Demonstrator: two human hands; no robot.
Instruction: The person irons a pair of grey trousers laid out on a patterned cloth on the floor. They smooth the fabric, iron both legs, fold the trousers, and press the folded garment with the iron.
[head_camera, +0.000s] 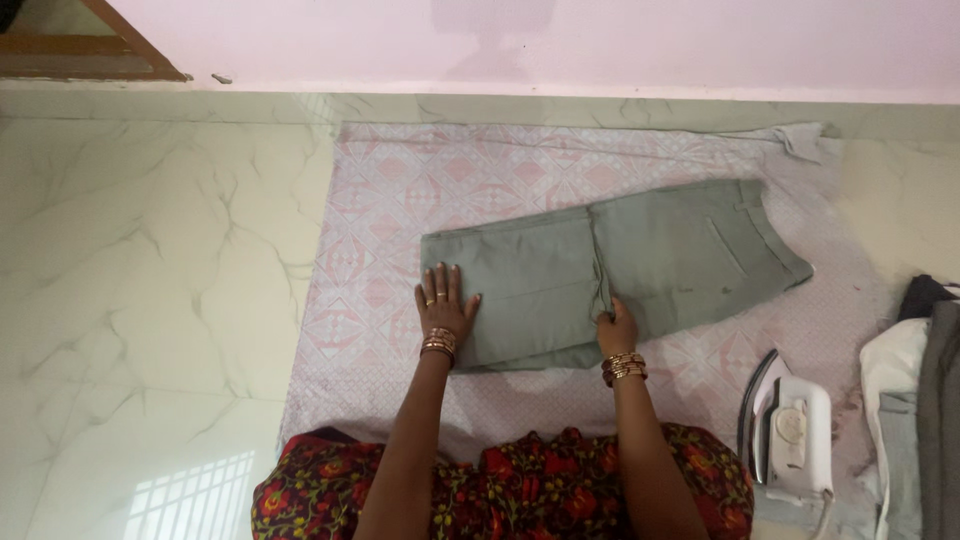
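Both hands rest on folded grey-green trousers (610, 275), whose long axis runs left to right across a pink patterned cloth (380, 200) on the floor. Left hand (446, 305) lies flat, fingers spread, on the left end; right hand (617, 328) pinches the fold at the near edge. An iron (790, 435) stands near right.

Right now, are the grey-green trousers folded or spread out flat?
Folded. The trousers lie doubled over, with a fold edge at the middle, pinched by the right hand.
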